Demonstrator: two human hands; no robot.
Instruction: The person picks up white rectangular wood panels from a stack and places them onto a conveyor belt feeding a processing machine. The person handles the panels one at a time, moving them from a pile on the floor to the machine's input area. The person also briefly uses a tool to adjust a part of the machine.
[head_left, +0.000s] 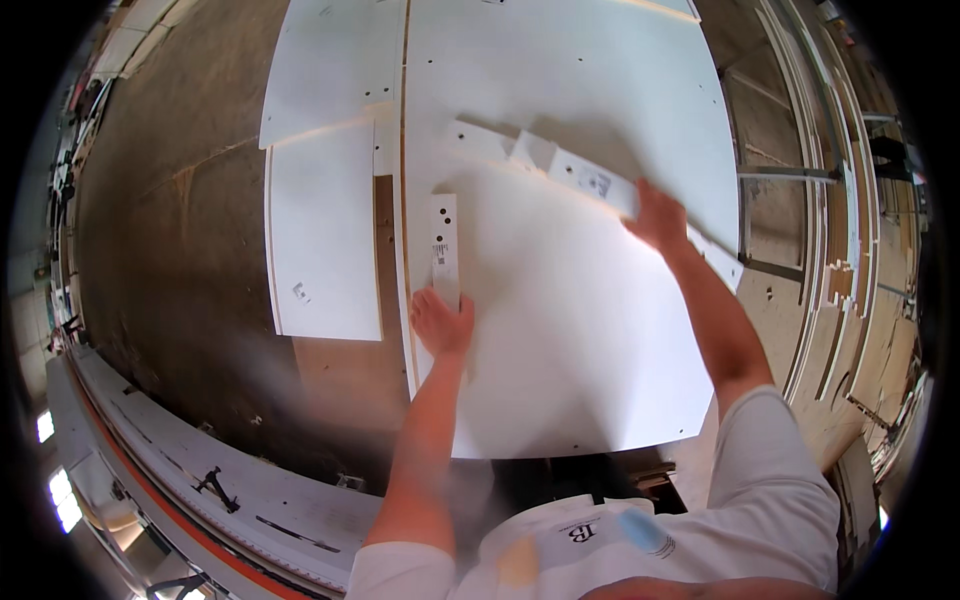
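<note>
My white shirt [600,545] is filling the bottom of the head view, and both my bare forearms are reaching up from it over a large white panel [580,330] that is lying flat in front of me. My left hand [443,322] is pressing on the near end of a short white strip [444,250], fingers curled over its lower edge and gripping it; the strip is running straight away from that hand, lying on the big panel close to its left edge, with small holes and a label showing on its face. My right hand [657,215] is closing around a longer white strip [590,185] that is lying at a slant, stretching up and to the left of that hand and sticking out a little past it on the right. Left of my left hand, beyond a narrow gap, a smaller white panel [322,235] is lying on the brown floor [170,220].
</note>
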